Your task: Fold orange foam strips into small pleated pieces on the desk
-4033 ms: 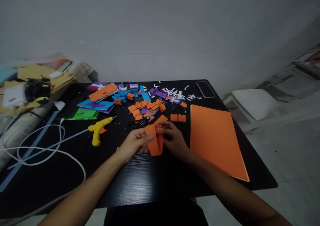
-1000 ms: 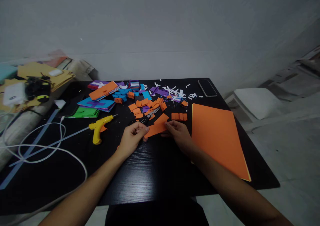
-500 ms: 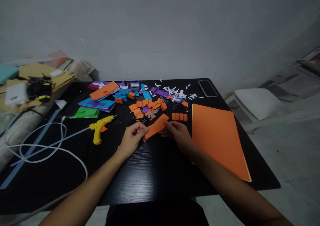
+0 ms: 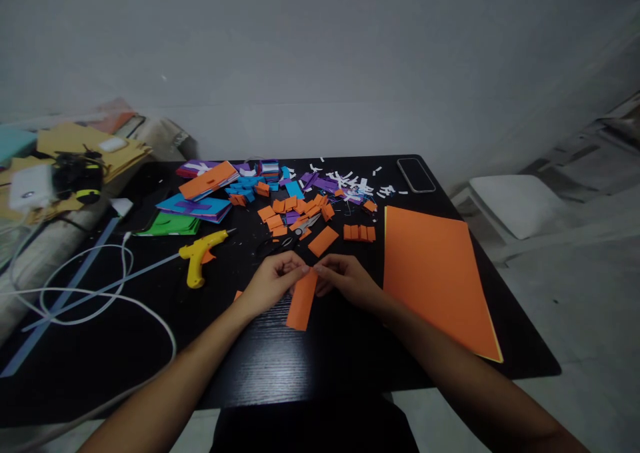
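Observation:
Between my two hands hangs an orange paper strip (image 4: 301, 305), its upper end pinched and its lower end pointing toward me. My left hand (image 4: 277, 278) grips the strip's top left side with thumb and fingers. On the other side my right hand (image 4: 346, 277) is closed on the top right corner. A second orange paper piece (image 4: 323, 241) lies flat just beyond my hands. Scissors (image 4: 300, 231) rest half over a heap of small folded orange pieces (image 4: 280, 214). Several folded orange pieces (image 4: 359, 233) stand in a row to the right.
Large orange sheets (image 4: 430, 273) lie at the right, with a phone (image 4: 416, 175) behind them. A yellow glue gun (image 4: 201, 256) and a white cable (image 4: 150, 306) are at the left. Paper scraps (image 4: 350, 186) and coloured paper stacks (image 4: 207, 183) line the back of the black table (image 4: 350, 366).
One orange piece now lies on the table beyond my hands. My hands have come closer together and hold an orange strip upright by its top end.

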Available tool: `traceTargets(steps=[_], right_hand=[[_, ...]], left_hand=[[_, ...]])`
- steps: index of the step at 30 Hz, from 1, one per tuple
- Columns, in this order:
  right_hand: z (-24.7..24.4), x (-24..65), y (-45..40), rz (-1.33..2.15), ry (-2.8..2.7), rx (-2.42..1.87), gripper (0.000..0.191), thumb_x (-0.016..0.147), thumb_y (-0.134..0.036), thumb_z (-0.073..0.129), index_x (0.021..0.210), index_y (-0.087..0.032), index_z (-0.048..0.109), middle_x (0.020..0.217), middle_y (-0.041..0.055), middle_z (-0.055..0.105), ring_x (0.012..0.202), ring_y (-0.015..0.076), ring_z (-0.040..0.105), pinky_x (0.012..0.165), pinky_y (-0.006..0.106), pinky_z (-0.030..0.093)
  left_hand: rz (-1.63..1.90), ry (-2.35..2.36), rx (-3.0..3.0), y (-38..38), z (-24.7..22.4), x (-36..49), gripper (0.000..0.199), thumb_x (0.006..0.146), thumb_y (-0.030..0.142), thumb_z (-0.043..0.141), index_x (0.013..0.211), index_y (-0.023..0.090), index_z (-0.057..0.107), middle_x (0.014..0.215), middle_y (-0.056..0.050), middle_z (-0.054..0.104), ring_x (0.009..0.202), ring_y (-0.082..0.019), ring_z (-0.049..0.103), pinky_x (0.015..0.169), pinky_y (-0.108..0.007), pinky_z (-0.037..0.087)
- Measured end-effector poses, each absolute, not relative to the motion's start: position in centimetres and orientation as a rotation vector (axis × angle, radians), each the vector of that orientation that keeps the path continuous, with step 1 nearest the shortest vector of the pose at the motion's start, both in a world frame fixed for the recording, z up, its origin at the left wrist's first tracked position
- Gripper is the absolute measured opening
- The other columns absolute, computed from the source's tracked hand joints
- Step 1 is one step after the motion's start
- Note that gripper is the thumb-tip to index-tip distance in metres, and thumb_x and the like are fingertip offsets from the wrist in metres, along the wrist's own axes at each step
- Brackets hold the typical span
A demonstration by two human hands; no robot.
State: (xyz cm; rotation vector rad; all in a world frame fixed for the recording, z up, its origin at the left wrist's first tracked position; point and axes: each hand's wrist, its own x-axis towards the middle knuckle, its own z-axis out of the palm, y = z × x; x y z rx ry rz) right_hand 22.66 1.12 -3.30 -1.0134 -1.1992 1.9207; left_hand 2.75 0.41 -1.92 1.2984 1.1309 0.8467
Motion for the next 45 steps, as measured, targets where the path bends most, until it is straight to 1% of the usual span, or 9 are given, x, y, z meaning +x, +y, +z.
traceTargets(steps=[4,7,11,14,16,21,27,34,45], right_hand=[[-3.4,22.6,1.0,1.937,-1.176,-1.019,0.042,0.070,-0.043,0.090,0.093,-0.017,0.068,0.079,0.0002,0.075,0.072,0.0154,0.074,0.070,0.028,0.060],[-3.6,22.4,0.7,1.953,-1.249,-1.016,0.039,0.066,-0.033,0.092,0.093,-0.018,0.068,0.078,-0.0010,0.075,0.071,0.0144,0.071,0.070,0.026,0.056],[-3.6,22.5,0.9,1.615,-1.286,-1.083,0.023,0.072,-0.030,0.085,0.085,-0.019,0.070,0.082,-0.0008,0.074,0.077,0.0160,0.070,0.076,0.029,0.054],[-3.3,22.7,1.0,1.342,-1.332,-1.148,0.017,0.076,-0.030,0.081,0.089,-0.021,0.076,0.090,0.0023,0.076,0.087,0.0204,0.071,0.083,0.034,0.055],[-3.1,22.8,0.9,1.270,-1.358,-1.156,0.017,0.078,-0.031,0.080,0.093,-0.022,0.078,0.092,0.0038,0.077,0.090,0.0229,0.072,0.086,0.036,0.055],[-2.9,22.5,0.7,1.362,-1.188,-1.150,0.024,0.075,-0.037,0.085,0.095,-0.024,0.079,0.084,0.0018,0.077,0.079,0.0225,0.073,0.079,0.038,0.060],[-2.7,22.6,1.3,1.521,-0.986,-1.140,0.033,0.065,-0.048,0.091,0.079,-0.020,0.080,0.083,0.0028,0.077,0.077,0.0216,0.073,0.076,0.039,0.064],[-1.9,22.8,1.3,1.521,-0.941,-1.197,0.031,0.063,-0.045,0.092,0.076,-0.020,0.080,0.080,0.0021,0.079,0.067,0.0202,0.074,0.075,0.038,0.064],[-2.1,23.0,1.5,1.529,-0.954,-1.195,0.027,0.067,-0.043,0.090,0.076,-0.020,0.080,0.081,0.0025,0.078,0.073,0.0201,0.074,0.076,0.036,0.064]], left_hand=[[0.949,1.155,1.216,0.5,-2.1,2.7,0.032,0.083,0.047,0.074,0.077,0.017,0.066,0.058,0.003,0.061,0.048,-0.011,0.055,0.049,-0.022,0.043],[1.038,1.152,1.149,0.6,-2.3,2.4,0.029,0.084,0.044,0.073,0.082,0.016,0.065,0.062,0.002,0.065,0.051,-0.012,0.060,0.052,-0.022,0.048],[1.070,1.076,1.093,0.8,-2.2,2.0,0.026,0.081,0.039,0.075,0.086,0.017,0.062,0.067,0.001,0.069,0.055,-0.013,0.063,0.055,-0.024,0.052],[1.053,1.072,1.157,0.7,-1.8,2.2,0.031,0.078,0.038,0.080,0.091,0.016,0.064,0.071,-0.001,0.071,0.059,-0.013,0.065,0.056,-0.023,0.053],[1.049,1.113,1.200,0.6,-1.6,2.4,0.032,0.078,0.041,0.081,0.092,0.015,0.067,0.070,-0.001,0.071,0.056,-0.013,0.064,0.053,-0.023,0.053],[1.053,1.193,1.206,0.8,-1.4,2.3,0.032,0.079,0.045,0.080,0.085,0.014,0.071,0.067,-0.003,0.072,0.052,-0.013,0.064,0.051,-0.024,0.054],[1.074,1.217,1.139,1.2,-1.8,1.8,0.036,0.076,0.047,0.083,0.084,0.013,0.074,0.067,-0.005,0.074,0.054,-0.016,0.067,0.049,-0.025,0.054],[1.110,1.277,1.111,1.1,-1.6,1.8,0.034,0.077,0.045,0.082,0.083,0.013,0.074,0.067,-0.006,0.076,0.050,-0.015,0.066,0.048,-0.024,0.053],[1.113,1.308,1.102,1.2,-2.2,1.6,0.037,0.076,0.048,0.082,0.085,0.013,0.077,0.067,-0.007,0.077,0.050,-0.016,0.065,0.049,-0.025,0.052]])
